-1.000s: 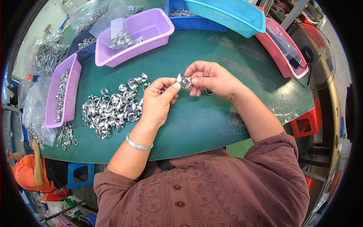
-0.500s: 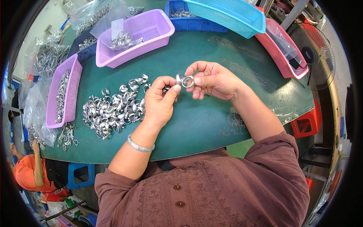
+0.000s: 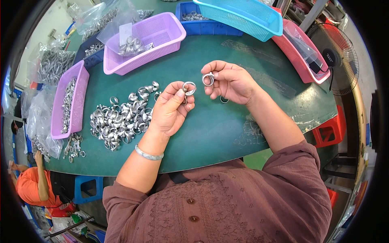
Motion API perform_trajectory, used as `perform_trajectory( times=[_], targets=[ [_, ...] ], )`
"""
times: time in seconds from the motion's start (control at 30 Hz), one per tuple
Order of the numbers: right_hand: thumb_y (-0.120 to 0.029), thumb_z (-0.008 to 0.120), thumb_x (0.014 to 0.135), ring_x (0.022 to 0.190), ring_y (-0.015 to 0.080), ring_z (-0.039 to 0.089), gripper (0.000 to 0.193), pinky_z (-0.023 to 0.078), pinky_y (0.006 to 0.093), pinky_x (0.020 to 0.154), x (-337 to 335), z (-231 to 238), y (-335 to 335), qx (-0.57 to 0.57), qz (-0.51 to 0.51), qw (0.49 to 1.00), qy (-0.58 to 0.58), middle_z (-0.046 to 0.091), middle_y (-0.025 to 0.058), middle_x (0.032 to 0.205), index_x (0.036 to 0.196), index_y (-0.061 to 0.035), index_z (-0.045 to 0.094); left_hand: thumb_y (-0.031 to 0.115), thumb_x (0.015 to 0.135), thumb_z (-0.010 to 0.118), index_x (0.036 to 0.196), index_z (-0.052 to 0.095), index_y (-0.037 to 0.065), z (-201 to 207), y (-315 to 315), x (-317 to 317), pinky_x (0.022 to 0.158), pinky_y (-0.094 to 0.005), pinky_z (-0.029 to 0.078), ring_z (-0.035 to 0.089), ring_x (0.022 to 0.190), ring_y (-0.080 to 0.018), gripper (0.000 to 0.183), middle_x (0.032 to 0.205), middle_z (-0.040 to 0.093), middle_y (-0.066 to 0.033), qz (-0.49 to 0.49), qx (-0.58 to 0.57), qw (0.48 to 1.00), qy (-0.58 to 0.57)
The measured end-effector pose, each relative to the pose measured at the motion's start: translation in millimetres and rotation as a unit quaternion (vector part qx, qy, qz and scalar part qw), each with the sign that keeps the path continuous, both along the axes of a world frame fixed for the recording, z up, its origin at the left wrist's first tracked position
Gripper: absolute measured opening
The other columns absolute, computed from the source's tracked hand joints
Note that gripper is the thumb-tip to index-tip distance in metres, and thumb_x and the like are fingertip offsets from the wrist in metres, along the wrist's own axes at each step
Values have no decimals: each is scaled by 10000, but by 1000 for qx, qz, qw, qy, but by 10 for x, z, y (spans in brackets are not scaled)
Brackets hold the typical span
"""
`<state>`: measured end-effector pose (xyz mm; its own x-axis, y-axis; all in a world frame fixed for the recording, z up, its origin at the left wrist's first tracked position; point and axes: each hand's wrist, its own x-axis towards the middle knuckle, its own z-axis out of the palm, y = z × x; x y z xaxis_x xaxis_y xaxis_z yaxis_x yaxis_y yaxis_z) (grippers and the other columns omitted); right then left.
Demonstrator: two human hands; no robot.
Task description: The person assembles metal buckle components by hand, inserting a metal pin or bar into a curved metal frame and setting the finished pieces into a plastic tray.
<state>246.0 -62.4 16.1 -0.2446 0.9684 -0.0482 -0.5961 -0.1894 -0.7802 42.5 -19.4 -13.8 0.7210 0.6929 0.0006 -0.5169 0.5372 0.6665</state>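
Between thumb and fingers, my left hand (image 3: 172, 107) pinches a silver metal ring (image 3: 189, 88), its hoop standing up above the fingertips. My right hand (image 3: 231, 82) grips another silver ring (image 3: 208, 79) by its edge, a short gap away from the first. Both hands are above the green tabletop. Below the right fingers, part of one more ring (image 3: 224, 99) shows; whether it is held or lies on the table I cannot tell. A large heap of silver rings (image 3: 117, 121) lies left of my left forearm, with a few loose ones at its far edge.
A purple basket (image 3: 69, 101) of small metal parts stands at the left, another purple basket (image 3: 170, 42) with a bag of rings behind. A turquoise basket (image 3: 243, 18) overlaps a blue bin (image 3: 210, 27). At right are a pink basket (image 3: 300, 52) and a fan (image 3: 334, 58). A person in orange (image 3: 34, 186) works at far left.
My hands have drawn apart, and the two rings that were side by side now have a gap between them. The left hand has turned its ring so the hoop faces up.
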Motion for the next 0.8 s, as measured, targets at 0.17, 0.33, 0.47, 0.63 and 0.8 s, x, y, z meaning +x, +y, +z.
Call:
perform_trajectory(
  times=[0.17, 0.33, 0.47, 0.63, 0.8],
  targets=[
    [-19, 447, 827, 723, 220, 602, 195, 518, 299, 610, -17, 2, 2, -7, 8, 1000, 11, 564, 102, 856, 1001, 11, 531, 78, 879, 483, 990, 515, 47, -8, 31, -23, 625, -209, 435, 505, 752, -121, 120, 969, 537, -91, -39, -40, 998, -40],
    [15, 520, 791, 765, 188, 595, 230, 494, 266, 647, -52, 6, -24, 31, 3, 997, -69, 567, 87, 885, 1021, 4, 526, 39, 862, 488, 985, 512, 43, 0, 44, -32, 620, -199, 437, 494, 733, -118, 125, 936, 530, -85, -46, -65, 996, -44],
    [31, 525, 784, 778, 164, 589, 267, 484, 255, 654, -77, 20, -42, 37, -7, 995, -96, 567, 79, 895, 1049, 8, 517, 107, 868, 481, 1024, 514, 38, 25, 42, -49, 655, -253, 482, 556, 792, -176, 174, 947, 564, -110, -48, -72, 996, -25],
    [61, 509, 775, 798, 123, 567, 357, 469, 244, 689, -176, 54, -74, 114, -73, 959, -247, 566, 67, 906, 1127, 13, 481, 205, 880, 471, 1052, 520, 27, 36, 42, -57, 696, -322, 506, 596, 863, -239, 252, 963, 594, -134, -60, -77, 995, -1],
    [74, 518, 769, 799, 132, 563, 397, 458, 254, 722, -237, -81, -85, 256, -136, 883, -369, 573, 69, 887, 1154, -10, 465, 214, 890, 480, 1000, 544, 23, 10, -8, -34, 615, -286, 511, 612, 761, -211, 229, 865, 614, -102, -71, -8, 991, 111]
  ],
)
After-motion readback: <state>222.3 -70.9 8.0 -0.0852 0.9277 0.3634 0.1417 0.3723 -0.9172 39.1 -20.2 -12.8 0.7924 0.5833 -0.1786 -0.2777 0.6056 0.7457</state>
